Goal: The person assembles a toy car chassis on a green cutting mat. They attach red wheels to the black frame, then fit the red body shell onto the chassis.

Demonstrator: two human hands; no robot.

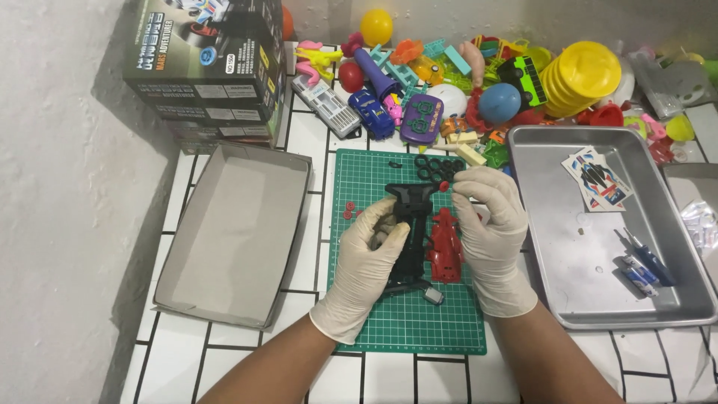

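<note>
The left hand (368,262), in a cream glove, has its fingers (389,233) wrapped around a black toy car chassis (410,224) and holds it from the left side, just above the green cutting mat (407,318). The right hand (490,232), also gloved, has thumb and forefinger pinched on a small red round part (444,185) at the top right corner of the chassis; its other fingers are loosely curled.

Between the two hands, just left of the right palm, a red car body shell (446,251) lies on the mat and touches the chassis side. Just above the right fingers is a group of black tyres (440,167). A few tiny red pieces (348,210) lie on the mat to the left of the left fingers.

To the right of the right hand stands a metal tray (568,299) on the white tiled desk (329,135); in it are a sticker sheet (597,178) and a blue screwdriver (648,256). Well to the left of the left hand is an open grey cardboard lid (235,232). Far above both hands there is a heap of colourful plastic toys (479,82) and a dark printed box (206,63).
</note>
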